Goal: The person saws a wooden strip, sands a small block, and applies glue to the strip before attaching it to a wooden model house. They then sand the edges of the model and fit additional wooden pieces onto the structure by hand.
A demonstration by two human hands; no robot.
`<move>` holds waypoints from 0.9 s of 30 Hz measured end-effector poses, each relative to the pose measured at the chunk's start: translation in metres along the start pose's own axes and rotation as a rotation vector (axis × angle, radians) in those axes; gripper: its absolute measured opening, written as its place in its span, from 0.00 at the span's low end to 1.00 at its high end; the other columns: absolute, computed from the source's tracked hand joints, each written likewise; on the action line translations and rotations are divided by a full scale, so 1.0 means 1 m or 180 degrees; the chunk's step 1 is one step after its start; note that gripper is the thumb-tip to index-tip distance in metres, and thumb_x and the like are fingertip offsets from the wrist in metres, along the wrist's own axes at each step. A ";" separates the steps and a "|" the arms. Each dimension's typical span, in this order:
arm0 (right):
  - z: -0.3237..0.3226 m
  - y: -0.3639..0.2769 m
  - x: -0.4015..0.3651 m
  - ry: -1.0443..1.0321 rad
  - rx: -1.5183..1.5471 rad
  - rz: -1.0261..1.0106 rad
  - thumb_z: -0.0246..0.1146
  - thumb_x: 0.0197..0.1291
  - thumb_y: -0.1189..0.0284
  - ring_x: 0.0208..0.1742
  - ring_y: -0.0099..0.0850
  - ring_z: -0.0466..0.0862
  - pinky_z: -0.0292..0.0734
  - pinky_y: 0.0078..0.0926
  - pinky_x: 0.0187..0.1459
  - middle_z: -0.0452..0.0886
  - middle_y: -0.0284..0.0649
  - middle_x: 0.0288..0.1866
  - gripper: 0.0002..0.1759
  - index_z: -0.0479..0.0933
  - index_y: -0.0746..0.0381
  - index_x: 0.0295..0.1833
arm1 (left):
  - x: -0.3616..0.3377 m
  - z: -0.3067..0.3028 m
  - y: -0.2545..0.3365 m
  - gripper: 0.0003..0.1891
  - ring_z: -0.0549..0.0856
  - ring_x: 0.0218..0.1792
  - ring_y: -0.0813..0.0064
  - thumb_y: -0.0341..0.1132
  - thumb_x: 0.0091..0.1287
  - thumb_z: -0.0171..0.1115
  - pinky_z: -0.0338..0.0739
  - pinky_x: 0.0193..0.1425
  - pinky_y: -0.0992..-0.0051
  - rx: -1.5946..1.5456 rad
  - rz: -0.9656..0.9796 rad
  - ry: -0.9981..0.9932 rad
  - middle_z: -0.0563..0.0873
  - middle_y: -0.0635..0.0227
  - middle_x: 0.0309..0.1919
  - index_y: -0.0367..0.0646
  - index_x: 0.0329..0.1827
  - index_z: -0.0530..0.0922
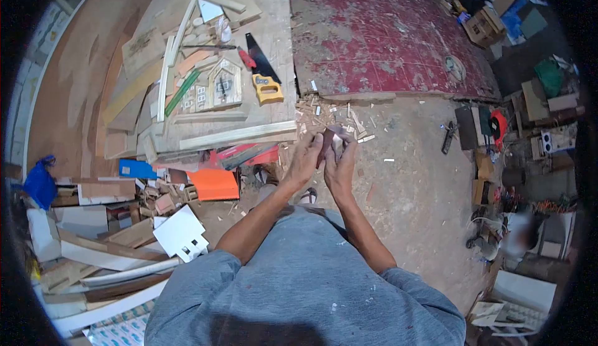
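In front of my body, above the littered floor, my left hand (304, 160) and my right hand (341, 164) are held close together. Pinched in my left fingers is a dark reddish-brown strip, like a piece of sandpaper (324, 148). My right fingers are closed around a small pale wooden piece (338, 141), mostly hidden by the fingers, and the brown strip lies against it. Left of my hands, on the worktable, a small wooden house front (225, 85) lies near a yellow-handled handsaw (265, 72).
The plywood worktable (274, 28) also bears wood strips (237, 134) and a green strip (182, 93). Offcuts and an orange sheet (213, 184) lie below left. Wood chips litter the floor (411, 177). A red tiled surface (386, 34) spreads ahead; clutter lines the right side.
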State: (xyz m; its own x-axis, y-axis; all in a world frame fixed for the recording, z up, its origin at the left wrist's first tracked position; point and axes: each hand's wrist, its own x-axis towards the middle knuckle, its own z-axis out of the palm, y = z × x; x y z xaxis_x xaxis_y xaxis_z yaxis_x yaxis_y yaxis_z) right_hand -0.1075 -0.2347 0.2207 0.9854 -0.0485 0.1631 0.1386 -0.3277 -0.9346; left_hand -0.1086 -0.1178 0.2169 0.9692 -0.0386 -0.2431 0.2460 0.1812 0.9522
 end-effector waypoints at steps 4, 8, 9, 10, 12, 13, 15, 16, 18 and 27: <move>0.008 0.010 -0.015 -0.0783 -0.0355 -0.0035 0.55 0.70 0.76 0.74 0.57 0.65 0.62 0.50 0.70 0.68 0.61 0.70 0.27 0.60 0.71 0.73 | -0.015 0.020 -0.017 0.21 0.80 0.45 0.80 0.46 0.83 0.46 0.78 0.51 0.75 -0.0621 0.0070 0.0524 0.81 0.67 0.49 0.38 0.67 0.72; 0.012 0.057 -0.030 -0.0736 -0.0507 -0.0540 0.58 0.69 0.73 0.71 0.52 0.70 0.62 0.43 0.73 0.72 0.58 0.68 0.25 0.66 0.68 0.69 | -0.015 -0.001 -0.063 0.22 0.80 0.47 0.79 0.48 0.83 0.45 0.77 0.53 0.76 -0.1160 -0.0494 0.0466 0.80 0.67 0.51 0.39 0.65 0.72; 0.011 0.053 -0.029 -0.0753 -0.0513 -0.0542 0.58 0.69 0.73 0.71 0.52 0.70 0.62 0.43 0.73 0.72 0.58 0.68 0.25 0.66 0.68 0.69 | -0.020 0.003 -0.063 0.22 0.81 0.46 0.78 0.49 0.83 0.44 0.77 0.55 0.75 -0.1277 -0.0439 0.0505 0.81 0.67 0.50 0.40 0.64 0.73; 0.010 0.049 -0.027 -0.0566 -0.0128 0.0026 0.61 0.68 0.71 0.66 0.47 0.74 0.66 0.41 0.69 0.75 0.55 0.64 0.25 0.67 0.68 0.68 | -0.022 0.006 -0.062 0.22 0.82 0.46 0.76 0.49 0.83 0.44 0.77 0.56 0.74 -0.1387 -0.0385 0.0540 0.81 0.67 0.50 0.42 0.63 0.74; 0.008 0.050 -0.028 -0.0381 0.0198 0.0669 0.69 0.64 0.68 0.53 0.35 0.83 0.77 0.33 0.57 0.83 0.48 0.53 0.26 0.72 0.68 0.63 | -0.024 0.011 -0.064 0.21 0.82 0.46 0.76 0.50 0.83 0.44 0.77 0.57 0.73 -0.1877 -0.0503 0.0514 0.81 0.68 0.50 0.43 0.62 0.74; 0.008 0.054 -0.030 -0.0379 0.0195 0.0687 0.69 0.64 0.68 0.53 0.35 0.83 0.77 0.33 0.57 0.83 0.48 0.53 0.26 0.72 0.68 0.63 | -0.025 0.012 -0.065 0.21 0.82 0.46 0.76 0.51 0.82 0.44 0.77 0.58 0.71 -0.2365 -0.0609 0.0480 0.81 0.69 0.49 0.45 0.61 0.75; 0.007 0.055 -0.031 -0.0322 0.0391 0.0436 0.71 0.64 0.69 0.40 0.25 0.80 0.78 0.25 0.44 0.83 0.41 0.49 0.22 0.74 0.68 0.58 | -0.023 0.005 -0.072 0.21 0.82 0.48 0.75 0.52 0.82 0.45 0.76 0.60 0.67 -0.2397 -0.0711 0.0564 0.82 0.68 0.51 0.46 0.62 0.75; 0.004 0.051 -0.032 -0.0308 0.0371 0.0463 0.71 0.64 0.69 0.40 0.25 0.80 0.78 0.25 0.44 0.83 0.41 0.49 0.22 0.74 0.68 0.58 | -0.022 0.000 -0.076 0.21 0.81 0.51 0.72 0.51 0.81 0.46 0.75 0.62 0.65 -0.2190 -0.0751 0.0345 0.82 0.68 0.53 0.46 0.65 0.74; 0.000 0.039 -0.029 -0.0291 0.0139 0.0864 0.73 0.62 0.67 0.39 0.24 0.81 0.78 0.25 0.43 0.84 0.42 0.46 0.21 0.77 0.69 0.54 | -0.022 -0.003 -0.071 0.20 0.81 0.52 0.70 0.48 0.80 0.50 0.76 0.62 0.61 -0.2216 -0.0770 0.0099 0.82 0.68 0.55 0.48 0.68 0.74; -0.006 0.071 -0.023 -0.0168 -0.0881 -0.0134 0.71 0.64 0.67 0.47 0.29 0.84 0.79 0.26 0.46 0.85 0.45 0.53 0.24 0.77 0.68 0.60 | -0.012 -0.009 -0.065 0.13 0.83 0.50 0.72 0.41 0.74 0.63 0.78 0.60 0.61 -0.2417 -0.1085 0.0103 0.84 0.71 0.50 0.49 0.56 0.76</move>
State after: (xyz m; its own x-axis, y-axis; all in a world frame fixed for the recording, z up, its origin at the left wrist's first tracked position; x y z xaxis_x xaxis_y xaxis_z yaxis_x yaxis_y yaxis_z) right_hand -0.1209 -0.2629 0.1525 0.9842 0.0176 0.1764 0.1544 -0.5738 -0.8043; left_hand -0.1362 -0.1199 0.1563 0.8390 -0.1852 -0.5117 0.4429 0.7787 0.4443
